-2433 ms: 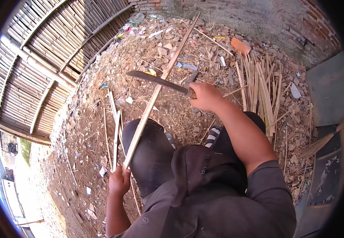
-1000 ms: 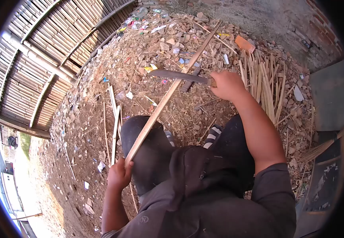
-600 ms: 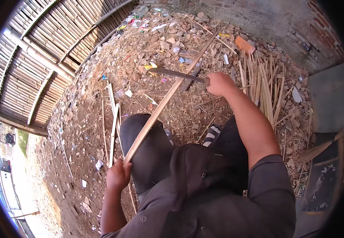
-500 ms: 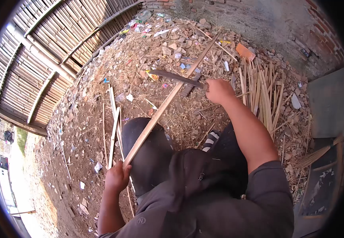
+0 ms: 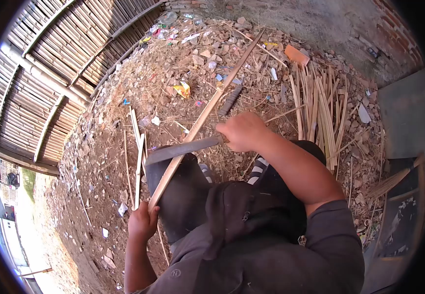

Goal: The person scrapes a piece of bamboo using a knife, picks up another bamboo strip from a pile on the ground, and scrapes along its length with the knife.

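My left hand (image 5: 142,223) is closed around the near end of a long bamboo strip (image 5: 205,115). The strip slants up and away to the right, passing over my dark-trousered left leg. In my right hand (image 5: 244,131) is the handle of a machete (image 5: 200,144), its fingers wrapped round it. The machete's blade points left and lies across the strip's lower half, above my knee. A dark, ridged stick-like piece (image 5: 231,100) lies on the ground just beyond my right hand.
A pile of split bamboo strips (image 5: 322,108) lies to the right, and a few loose strips (image 5: 139,161) lie at left. An orange brick piece (image 5: 296,55) and a yellow wrapper (image 5: 183,89) sit on rubble. A bamboo fence (image 5: 60,78) and a brick wall (image 5: 291,24) border the ground.
My right hand has drawn the machete down along the strip, from its upper half toward my left hand. The left hand keeps its hold, nearly in place.
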`<action>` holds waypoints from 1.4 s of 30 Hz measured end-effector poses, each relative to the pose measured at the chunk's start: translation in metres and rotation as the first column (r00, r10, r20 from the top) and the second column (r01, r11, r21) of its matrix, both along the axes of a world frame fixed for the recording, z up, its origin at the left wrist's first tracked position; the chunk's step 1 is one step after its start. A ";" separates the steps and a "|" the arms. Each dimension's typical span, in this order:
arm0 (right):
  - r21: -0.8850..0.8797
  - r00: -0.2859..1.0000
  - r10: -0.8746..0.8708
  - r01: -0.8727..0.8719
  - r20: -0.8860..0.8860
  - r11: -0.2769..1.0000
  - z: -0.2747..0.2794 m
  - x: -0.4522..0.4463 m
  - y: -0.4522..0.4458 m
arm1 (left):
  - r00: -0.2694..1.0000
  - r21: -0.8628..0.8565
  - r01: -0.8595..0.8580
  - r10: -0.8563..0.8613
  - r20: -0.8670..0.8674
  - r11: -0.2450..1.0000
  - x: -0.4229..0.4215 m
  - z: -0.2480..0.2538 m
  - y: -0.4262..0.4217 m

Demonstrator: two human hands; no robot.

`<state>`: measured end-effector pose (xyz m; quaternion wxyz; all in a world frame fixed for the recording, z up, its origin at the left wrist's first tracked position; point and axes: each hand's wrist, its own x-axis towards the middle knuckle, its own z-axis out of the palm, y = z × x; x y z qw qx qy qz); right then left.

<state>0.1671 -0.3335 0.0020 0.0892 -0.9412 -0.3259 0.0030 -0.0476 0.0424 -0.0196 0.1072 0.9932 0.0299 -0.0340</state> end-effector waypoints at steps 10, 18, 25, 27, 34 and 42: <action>0.099 0.837 -0.466 0.510 -0.288 0.855 -0.018 0.052 -0.046 | 0.999 0.026 -0.028 0.029 -0.027 0.999 -0.010 -0.001 0.013; 0.341 0.751 -0.178 0.481 -0.636 0.808 -0.028 0.049 -0.053 | 0.999 0.010 -0.033 0.034 -0.015 0.999 -0.010 -0.006 0.011; 0.040 0.991 -0.047 0.052 -0.123 0.998 -0.003 0.004 0.012 | 1.000 -0.025 -0.019 0.019 0.001 0.999 -0.009 -0.001 0.005; 0.018 0.993 -0.056 0.058 -0.103 0.998 -0.003 0.004 0.017 | 1.000 0.011 -0.020 0.020 -0.022 1.000 -0.007 -0.001 0.007; 0.132 0.865 -0.488 0.500 -0.115 0.856 -0.027 0.060 -0.050 | 0.999 0.061 -0.036 0.038 -0.031 0.997 -0.005 -0.002 0.009; 0.314 0.730 -0.280 0.561 -0.623 0.766 -0.032 0.050 -0.052 | 0.999 0.030 -0.035 0.036 -0.026 0.999 -0.005 -0.004 0.010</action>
